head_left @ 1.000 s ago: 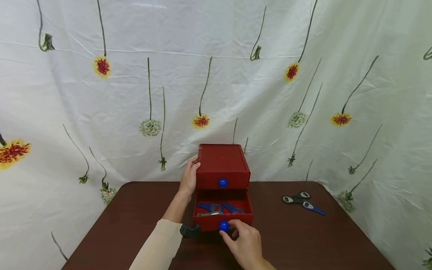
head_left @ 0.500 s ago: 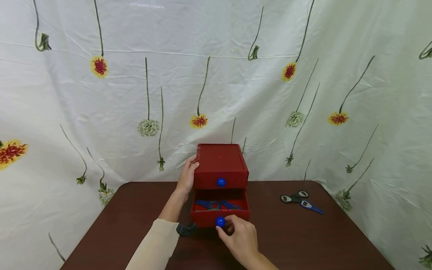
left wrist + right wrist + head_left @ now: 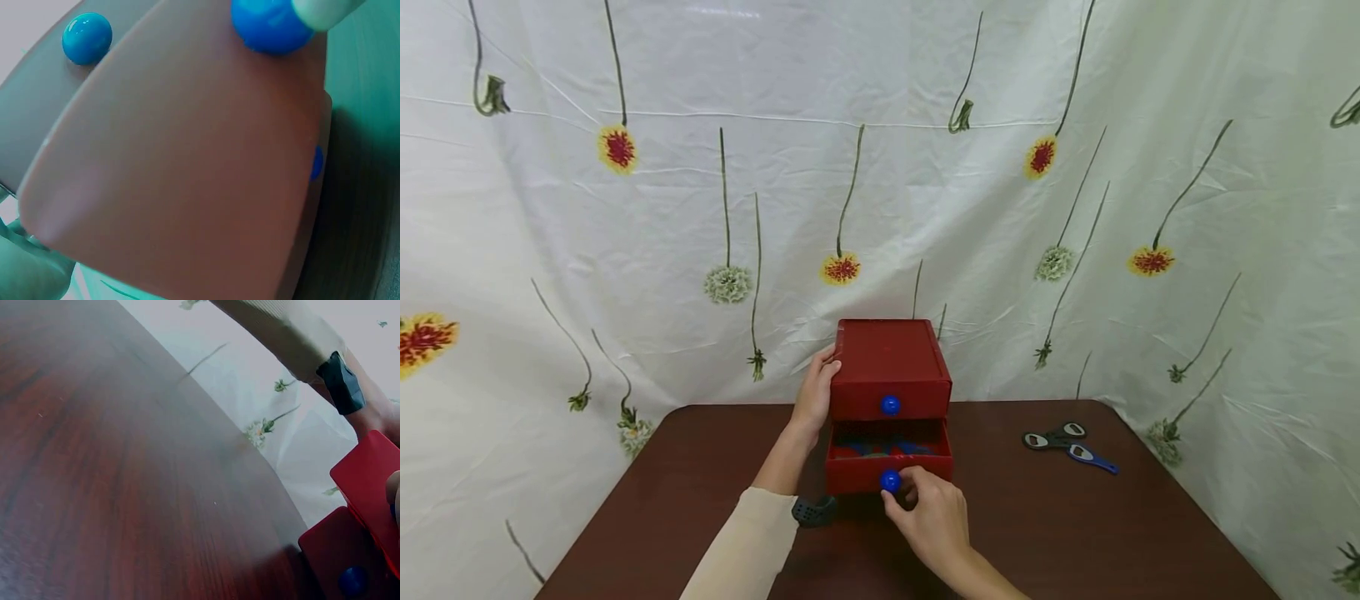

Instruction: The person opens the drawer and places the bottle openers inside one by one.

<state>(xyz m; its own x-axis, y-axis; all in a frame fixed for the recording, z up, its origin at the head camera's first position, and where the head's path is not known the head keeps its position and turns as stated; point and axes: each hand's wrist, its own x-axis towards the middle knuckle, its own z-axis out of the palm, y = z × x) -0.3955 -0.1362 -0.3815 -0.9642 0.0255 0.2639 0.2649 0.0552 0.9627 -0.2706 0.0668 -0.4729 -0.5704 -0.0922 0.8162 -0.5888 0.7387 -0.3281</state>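
The right hand point(image 3: 931, 512) pinches the blue knob point(image 3: 891, 480) of the open drawer point(image 3: 856, 477) between thumb and fingers, while the left hand point(image 3: 814, 396) rests against the left side of the red cabinet point(image 3: 891, 350), its fingers laid along that wall. The open drawer juts forward under the closed top drawer point(image 3: 859, 403), which carries its own blue knob point(image 3: 891, 406). Inside the open one, toward the back and in shadow, lie blue items point(image 3: 913, 447) with a little green among them; their shapes are hard to make out. The right wrist view shows another, darker red front point(image 3: 334, 540) with a blue knob, next to the tabletop point(image 3: 700, 475). To the right, well apart from the cabinet, two dark bottle openers point(image 3: 1037, 442) and a blue opener point(image 3: 1093, 459) lie close together. Behind hangs a pale flowered cloth point(image 3: 805, 192).
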